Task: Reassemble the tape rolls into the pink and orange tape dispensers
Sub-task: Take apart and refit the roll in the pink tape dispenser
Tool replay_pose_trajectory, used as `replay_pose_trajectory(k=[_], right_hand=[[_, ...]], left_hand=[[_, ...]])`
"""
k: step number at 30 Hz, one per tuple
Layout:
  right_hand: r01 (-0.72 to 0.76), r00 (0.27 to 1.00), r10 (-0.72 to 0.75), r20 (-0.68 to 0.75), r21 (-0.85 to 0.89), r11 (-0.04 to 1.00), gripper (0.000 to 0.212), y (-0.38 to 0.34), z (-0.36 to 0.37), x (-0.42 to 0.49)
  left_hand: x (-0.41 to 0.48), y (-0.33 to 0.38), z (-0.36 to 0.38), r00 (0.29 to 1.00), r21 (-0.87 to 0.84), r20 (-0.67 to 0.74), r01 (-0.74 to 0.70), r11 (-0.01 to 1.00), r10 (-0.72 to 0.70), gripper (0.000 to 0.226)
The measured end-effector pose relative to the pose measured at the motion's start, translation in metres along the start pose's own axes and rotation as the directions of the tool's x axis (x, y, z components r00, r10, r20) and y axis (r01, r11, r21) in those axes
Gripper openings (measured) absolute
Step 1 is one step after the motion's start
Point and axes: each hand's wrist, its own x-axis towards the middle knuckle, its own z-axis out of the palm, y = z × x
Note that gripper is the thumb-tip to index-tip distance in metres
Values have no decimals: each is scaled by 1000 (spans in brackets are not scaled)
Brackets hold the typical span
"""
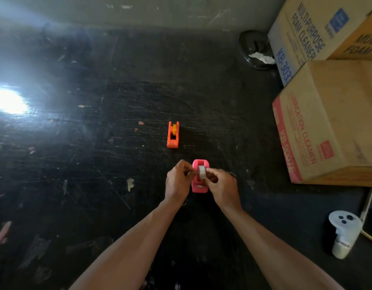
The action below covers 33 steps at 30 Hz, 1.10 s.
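A pink tape dispenser (199,164) stands on the dark scratched floor in front of me. A whitish tape roll (202,171) sits upright in or just over its slot. My left hand (177,182) pinches at the roll's left side, touching the dispenser. My right hand (221,187) grips the roll from the right and covers the dispenser's right side. Farther away and slightly left, an orange tape dispenser (173,135) stands on its own with a yellow roll (174,129) in it.
Stacked cardboard boxes (327,122) line the right side. A dark round pan (255,50) with crumpled paper lies at the back right. A white controller (344,233) stands at the lower right. Bright glare (9,101) marks the floor at the left.
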Motion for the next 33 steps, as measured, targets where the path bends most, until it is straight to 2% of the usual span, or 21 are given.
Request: replay_pose_trajectory(k=[3,11,16,20,33], right_hand=[[11,999,-12,-31,-43,999,26,0,0,-1],[15,998,-16,-68,-17,1000,27,-3,3,-3],[41,995,-44,-84,-35,999,29,-2,1,-6],[128,986,-133,-97,-55,990,19,-3,0,-9],[172,981,-179,-75,-100,980,17,-1,1,-16]], left_hand=[[3,-2,-1,1000,-19,13,15,1000,-15,11],[11,-7,-2,997,-98,73,45,994,-38,21],[13,-5,-5,995,-102,96,-1,995,11,37],[15,-2,-6,991,-79,124,-37,996,47,43],[16,-7,-4,986,-91,153,-55,994,68,49]])
